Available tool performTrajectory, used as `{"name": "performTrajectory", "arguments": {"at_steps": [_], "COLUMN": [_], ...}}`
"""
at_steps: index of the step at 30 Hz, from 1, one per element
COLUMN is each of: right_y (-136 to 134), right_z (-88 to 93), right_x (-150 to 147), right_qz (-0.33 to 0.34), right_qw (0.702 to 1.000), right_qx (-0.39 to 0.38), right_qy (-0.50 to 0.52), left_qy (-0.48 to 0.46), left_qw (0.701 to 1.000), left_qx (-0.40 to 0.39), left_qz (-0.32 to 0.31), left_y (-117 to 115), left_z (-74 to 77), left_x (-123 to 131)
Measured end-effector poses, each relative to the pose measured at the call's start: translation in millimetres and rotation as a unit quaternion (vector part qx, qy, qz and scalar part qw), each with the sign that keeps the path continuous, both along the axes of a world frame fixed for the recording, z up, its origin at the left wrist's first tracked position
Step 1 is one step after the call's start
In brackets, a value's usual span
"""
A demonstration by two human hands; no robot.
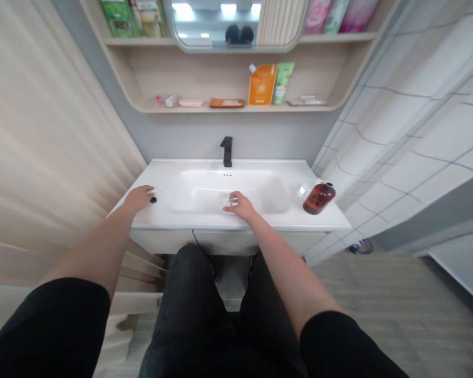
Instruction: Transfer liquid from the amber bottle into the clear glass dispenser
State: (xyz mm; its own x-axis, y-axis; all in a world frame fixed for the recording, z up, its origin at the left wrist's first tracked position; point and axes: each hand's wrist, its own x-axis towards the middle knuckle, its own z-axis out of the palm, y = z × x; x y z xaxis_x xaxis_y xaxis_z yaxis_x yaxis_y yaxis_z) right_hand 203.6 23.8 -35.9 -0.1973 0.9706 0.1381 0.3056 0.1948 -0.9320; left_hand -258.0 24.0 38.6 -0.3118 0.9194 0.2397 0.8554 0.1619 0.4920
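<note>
My left hand [137, 198] lies on the left side of a white washbasin's counter [181, 220], its fingers curled. Just past its fingertips sit a small black round object [153, 200] and a thin white stick [158, 190]. I cannot tell whether the hand grips either one. My right hand [240, 206] is at the basin's front edge, its fingertips on a small clear plastic packet [224, 200]. To the right, an amber bottle with a black cap [319, 198] lies on the counter beside a small clear item [302, 190].
A black faucet [226, 151] rises behind the basin. Above it, a wooden shelf [240, 108] holds pouches and small toiletries beneath a mirror [216, 26]. A beige curtain [55, 131] hangs at the left, and a white tiled wall [413, 126] runs along the right.
</note>
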Motion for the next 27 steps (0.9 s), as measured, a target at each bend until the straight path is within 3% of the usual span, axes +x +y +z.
{"name": "performTrajectory", "arguments": {"at_steps": [4, 10, 13, 16, 21, 24, 27], "right_y": [-1, -2, -3, -4, 1, 5, 9], "right_z": [0.7, 3.6, 4.6, 4.2, -0.7, -5.5, -10.1], "right_x": [-1, -2, -1, -1, -1, 0, 0], "right_qz": [0.008, 0.005, 0.003, 0.003, 0.001, -0.019, -0.035], "right_qw": [1.000, 1.000, 1.000, 1.000, 1.000, 0.999, 0.997], "right_qx": [0.005, 0.000, 0.003, 0.004, 0.017, 0.035, 0.054], "right_qy": [-0.006, -0.015, -0.017, -0.018, -0.015, -0.025, -0.045], "left_qy": [0.014, 0.033, -0.003, -0.062, -0.168, -0.187, -0.190], "left_qw": [0.999, 0.990, 0.988, 0.987, 0.969, 0.961, 0.954], "left_qx": [-0.021, 0.129, 0.150, 0.148, 0.086, 0.069, 0.086], "left_qz": [0.022, 0.050, 0.036, -0.007, -0.156, -0.194, -0.214], "left_y": [3, 7, 4, 0, -11, -17, -16], "left_z": [4.4, 38.6, 44.7, 35.2, -1.0, -19.4, -25.5], "left_x": [9, 50, 70, 93, 149, 179, 192]}}
